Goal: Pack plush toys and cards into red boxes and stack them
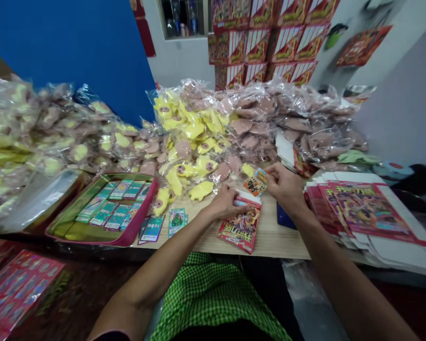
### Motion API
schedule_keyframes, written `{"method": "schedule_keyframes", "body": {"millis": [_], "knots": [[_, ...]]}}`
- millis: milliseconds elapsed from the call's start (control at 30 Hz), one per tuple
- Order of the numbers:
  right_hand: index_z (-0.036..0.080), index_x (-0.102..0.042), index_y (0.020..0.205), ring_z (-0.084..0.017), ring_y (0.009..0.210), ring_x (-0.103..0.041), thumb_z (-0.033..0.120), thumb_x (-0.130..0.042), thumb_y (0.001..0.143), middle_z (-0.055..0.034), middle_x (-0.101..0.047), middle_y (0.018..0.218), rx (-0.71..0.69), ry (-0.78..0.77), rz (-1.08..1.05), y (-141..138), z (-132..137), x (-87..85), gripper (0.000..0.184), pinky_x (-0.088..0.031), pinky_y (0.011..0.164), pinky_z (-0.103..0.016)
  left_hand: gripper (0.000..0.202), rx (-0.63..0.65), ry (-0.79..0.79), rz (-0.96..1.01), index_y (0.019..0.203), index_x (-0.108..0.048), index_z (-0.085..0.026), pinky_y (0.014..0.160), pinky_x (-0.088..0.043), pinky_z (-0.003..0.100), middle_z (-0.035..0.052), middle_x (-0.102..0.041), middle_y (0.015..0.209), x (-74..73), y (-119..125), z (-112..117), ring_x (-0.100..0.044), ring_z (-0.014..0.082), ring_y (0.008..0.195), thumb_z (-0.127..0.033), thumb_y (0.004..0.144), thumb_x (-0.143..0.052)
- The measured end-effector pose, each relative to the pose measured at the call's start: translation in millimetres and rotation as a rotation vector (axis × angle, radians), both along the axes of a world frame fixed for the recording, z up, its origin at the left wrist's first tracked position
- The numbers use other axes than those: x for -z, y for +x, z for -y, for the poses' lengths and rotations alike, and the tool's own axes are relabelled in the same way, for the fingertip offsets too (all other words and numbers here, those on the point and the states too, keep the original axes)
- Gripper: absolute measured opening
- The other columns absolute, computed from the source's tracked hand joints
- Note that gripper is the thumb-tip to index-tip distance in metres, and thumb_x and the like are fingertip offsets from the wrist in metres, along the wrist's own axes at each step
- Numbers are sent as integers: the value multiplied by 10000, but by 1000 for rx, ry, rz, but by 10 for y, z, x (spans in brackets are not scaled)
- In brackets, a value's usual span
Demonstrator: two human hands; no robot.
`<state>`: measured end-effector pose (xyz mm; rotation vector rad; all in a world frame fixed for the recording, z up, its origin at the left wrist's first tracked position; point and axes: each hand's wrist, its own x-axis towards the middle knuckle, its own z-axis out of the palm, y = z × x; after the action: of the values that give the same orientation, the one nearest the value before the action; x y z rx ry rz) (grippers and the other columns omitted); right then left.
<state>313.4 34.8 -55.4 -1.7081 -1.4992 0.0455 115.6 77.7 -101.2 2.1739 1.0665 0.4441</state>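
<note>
The right hand (283,183) pinches the card (256,183) by its right edge, just beyond the box (242,229), whose far end the left hand (227,204) grasps. The card looks light and easily creased, best held edgewise; the box's long axis points away, leaning rightward.

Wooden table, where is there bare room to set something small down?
Bare wood shows on the table between the red packet and the blue object. A smaller patch lies between the left forearm and that packet. Crowded: the back with bagged items, the left with the pink-walled tray, the right with stacked red cartons.
</note>
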Motion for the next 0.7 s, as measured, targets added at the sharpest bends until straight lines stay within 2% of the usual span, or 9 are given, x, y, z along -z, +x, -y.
{"method": "schedule_keyframes", "body": {"millis": [67,133,233,333,400,467,567,633,700], "knots": [[200,-638,901,-204,608,-640,236,-534,829,-35,-714,701,-57,24,-23,-25,63,-79,132,-438,593,-293,424,45,-77,-36,929,-682,-150,955,-568,458,110,-560,1129,-103,38,-41,-633,284,1020,-475,733,-872],[199,-619,960,-200,637,-672,240,-535,879,-32,-727,739,-144,81,-10,-83,179,-183,124,-464,601,-287,299,73,-56,53,902,-663,-174,943,-571,419,90,-559,1104,-238,-112,27,-627,254,1023,-424,825,-807],[215,-582,973,-176,653,-676,175,-529,922,-14,-713,774,-286,230,157,-265,374,-375,83,-465,587,-268,94,147,66,268,902,-649,-209,1019,-529,424,83,-547,1197,-480,-455,229,-592,241,1131,-269,915,-720],[224,-570,1024,-162,724,-677,94,-514,948,-9,-693,828,-417,396,313,-480,522,-559,161,-499,649,-263,77,192,218,373,888,-640,-206,1009,-524,427,72,-564,1232,-635,-698,398,-589,231,1152,-178,931,-697],[227,-568,1073,-158,750,-676,64,-525,951,-15,-692,870,-419,474,313,-591,574,-634,209,-522,690,-265,64,198,300,414,911,-645,-203,953,-546,395,64,-594,1197,-638,-786,459,-610,216,1115,-165,944,-685],[232,-570,1096,-163,751,-669,49,-540,940,-16,-688,876,-430,518,293,-675,587,-646,242,-532,691,-275,42,191,376,443,955,-657,-200,921,-561,367,69,-606,1203,-581,-844,493,-626,206,1113,-159,958,-665],[225,-586,1060,-193,792,-660,31,-485,914,-34,-682,868,-593,504,338,-767,567,-557,263,-550,747,-331,19,127,451,457,970,-674,-193,935,-570,373,93,-591,1257,-474,-918,536,-626,222,1164,-178,960,-668],[209,-616,1008,-249,939,-662,59,-474,907,-97,-698,996,-648,420,432,-800,567,-457,230,-544,850,-420,22,70,445,460,945,-684,-198,967,-564,402,100,-585,1276,-422,-965,566,-612,244,1209,-213,959,-677],[195,-653,1028,-335,1177,-608,119,-518,922,-162,-656,1265,-625,321,522,-795,600,-348,188,-496,963,-528,41,34,425,459,937,-689,-210,1001,-552,425,97,-580,1295,-372,-1001,587,-594,257,1251,-227,968,-667]]}}
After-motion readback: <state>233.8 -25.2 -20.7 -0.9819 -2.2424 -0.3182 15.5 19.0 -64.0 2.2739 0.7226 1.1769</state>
